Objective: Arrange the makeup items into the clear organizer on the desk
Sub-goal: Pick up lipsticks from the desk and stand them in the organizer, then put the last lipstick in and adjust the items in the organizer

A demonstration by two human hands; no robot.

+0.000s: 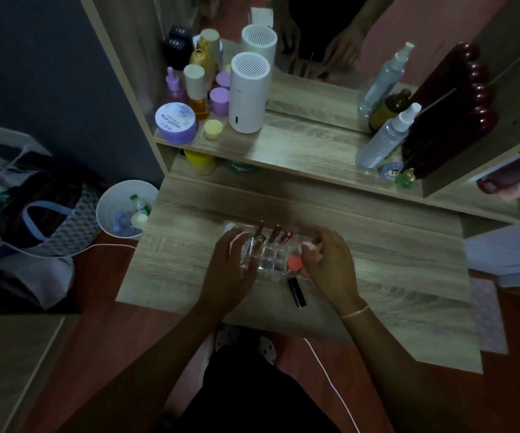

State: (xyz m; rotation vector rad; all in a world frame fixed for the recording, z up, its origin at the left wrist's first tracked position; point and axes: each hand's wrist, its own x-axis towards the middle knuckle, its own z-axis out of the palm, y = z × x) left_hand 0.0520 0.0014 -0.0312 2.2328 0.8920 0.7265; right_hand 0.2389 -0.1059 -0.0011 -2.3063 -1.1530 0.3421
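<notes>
The clear organizer (270, 263) sits on the wooden desk (393, 270) between my hands. Several lipstick-like tubes (275, 233) stand upright in its back compartments. A coral round sponge (294, 262) lies in its right part. My left hand (232, 264) rests against the organizer's left side, fingers over a pale tube there. My right hand (327, 260) is at its right side, fingers closed on a pale pink item (310, 246). A black tube (296, 291) lies flat on the desk just in front of the organizer.
A raised shelf (299, 151) behind holds a white cylinder device (247, 92), several jars and bottles at the left, spray bottles (383, 139) at the right, and a mirror. A white bin (124, 207) with bottles stands left of the desk. A white cable (330, 379) hangs below.
</notes>
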